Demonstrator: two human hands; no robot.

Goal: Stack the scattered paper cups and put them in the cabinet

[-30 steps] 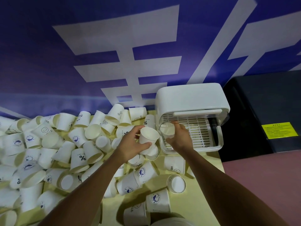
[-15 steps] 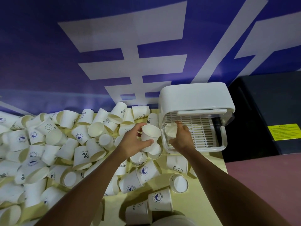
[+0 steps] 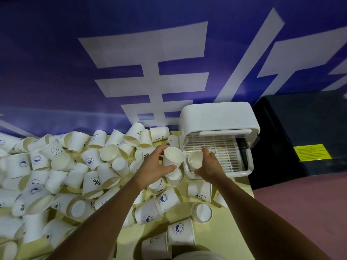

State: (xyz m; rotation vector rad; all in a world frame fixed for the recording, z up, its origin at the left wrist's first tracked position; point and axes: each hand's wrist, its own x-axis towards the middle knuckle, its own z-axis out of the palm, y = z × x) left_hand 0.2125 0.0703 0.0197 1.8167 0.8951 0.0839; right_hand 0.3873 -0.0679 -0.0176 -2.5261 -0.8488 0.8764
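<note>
Several white paper cups (image 3: 90,171) lie scattered over the yellow table (image 3: 221,239), most on the left. My left hand (image 3: 154,169) holds one upright white cup (image 3: 172,158) by its side, just left of the small white cabinet (image 3: 217,119). The cabinet's lid is raised and its slatted rack (image 3: 223,152) shows. My right hand (image 3: 208,164) grips another cup (image 3: 195,159) at the rack's front left corner, mouth facing me. The two held cups are side by side, a small gap between them.
A blue wall with large white characters (image 3: 150,76) stands behind the table. A black box (image 3: 304,132) with a yellow label (image 3: 312,152) sits right of the cabinet. More cups (image 3: 180,233) lie near the front edge. Reddish floor (image 3: 304,212) lies to the right.
Both hands have held their cups throughout. The right hand's cup has come back slightly toward the rack's front edge; the left hand's cup stays close beside it.
</note>
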